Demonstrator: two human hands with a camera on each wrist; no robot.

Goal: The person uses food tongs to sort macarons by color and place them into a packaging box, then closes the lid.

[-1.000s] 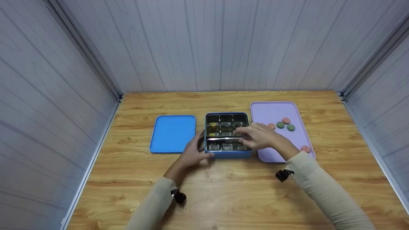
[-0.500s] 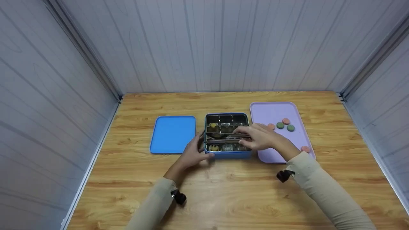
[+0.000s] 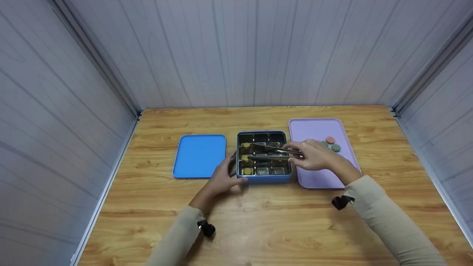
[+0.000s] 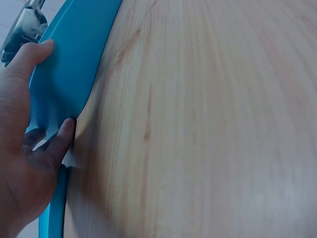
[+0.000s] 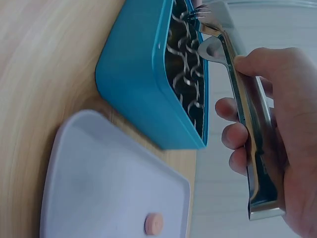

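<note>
While left hand [image 3: 221,180] fingers press relaxed on the blue tin [image 3: 263,178] left wall, right hand [image 3: 314,155] fingers pinch metal tongs [image 3: 271,152], tips over tin compartments.

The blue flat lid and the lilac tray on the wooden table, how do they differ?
The blue flat lid lies left of the blue compartment tin; the lilac tray lies right of it. The lid is bright blue and bare; the tray is pale lilac and carries small round pink and green pieces. The tray looks longer than the lid. Both are rounded rectangles lying flat.
</note>
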